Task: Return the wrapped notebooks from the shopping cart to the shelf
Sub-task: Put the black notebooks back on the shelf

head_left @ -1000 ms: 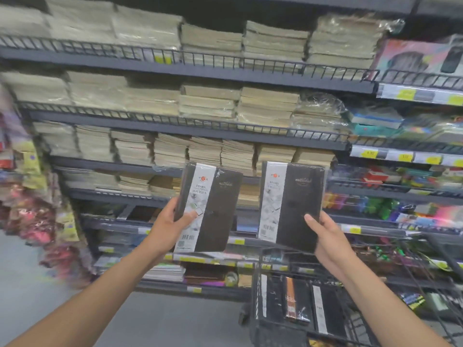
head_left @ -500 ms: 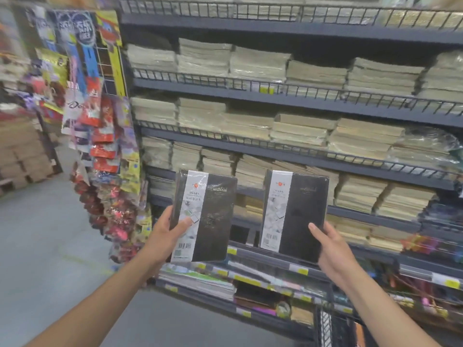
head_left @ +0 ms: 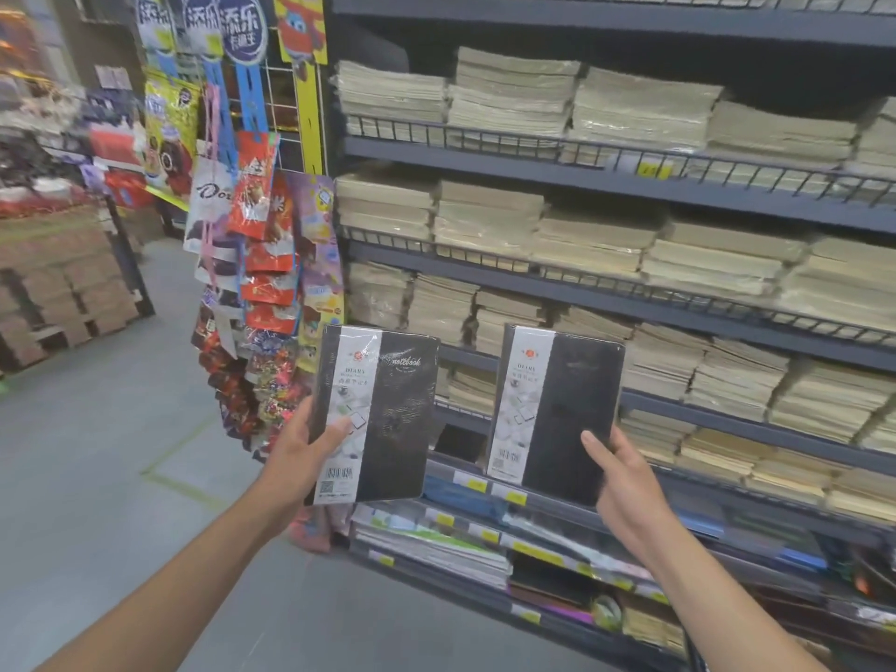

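I hold two black wrapped notebooks upright in front of the dark shelf unit (head_left: pixel 630 303). Each has a white paper band down its left side. My left hand (head_left: pixel 300 453) grips the left notebook (head_left: pixel 388 419) at its lower left edge, thumb across the band. My right hand (head_left: pixel 616 472) holds the right notebook (head_left: pixel 567 409) at its lower right corner, thumb on the cover. The shopping cart is out of view.
The shelves carry stacks of pale wrapped paper pads (head_left: pixel 509 94) on several levels. Lower shelves hold coloured stationery (head_left: pixel 436 545) and yellow price tags. Snack packets (head_left: pixel 262 264) hang on a rack at the shelf's left end. Brown cartons (head_left: pixel 58 283) stand across the grey aisle floor.
My view has swung left along the shelf, so the cart dropped out of sight and the hanging snack rack came in. Both hands keep the same hold on the notebooks.
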Demonstrator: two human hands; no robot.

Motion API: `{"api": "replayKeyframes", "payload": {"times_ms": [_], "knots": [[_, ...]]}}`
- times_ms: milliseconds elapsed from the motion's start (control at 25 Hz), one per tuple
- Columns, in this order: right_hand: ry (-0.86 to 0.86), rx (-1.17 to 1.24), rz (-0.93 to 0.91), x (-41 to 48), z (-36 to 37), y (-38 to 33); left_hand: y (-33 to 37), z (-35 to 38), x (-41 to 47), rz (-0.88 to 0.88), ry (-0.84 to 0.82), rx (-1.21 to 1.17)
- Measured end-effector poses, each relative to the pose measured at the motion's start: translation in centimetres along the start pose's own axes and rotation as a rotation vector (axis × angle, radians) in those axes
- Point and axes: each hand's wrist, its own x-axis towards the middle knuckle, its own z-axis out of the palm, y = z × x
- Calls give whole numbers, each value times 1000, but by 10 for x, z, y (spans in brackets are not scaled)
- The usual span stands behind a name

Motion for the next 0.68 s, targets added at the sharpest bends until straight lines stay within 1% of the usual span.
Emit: {"api": "replayKeyframes", "payload": {"times_ms": [160, 400, 680], "knots": [[7, -4, -2, 34, 7, 6, 0, 3, 34, -10, -21, 6], [-18, 46, 26, 114, 4, 16, -10, 23, 108, -22, -41, 25], [-46, 104, 56, 176, -6, 47, -51, 35, 174, -34, -56, -10]]}}
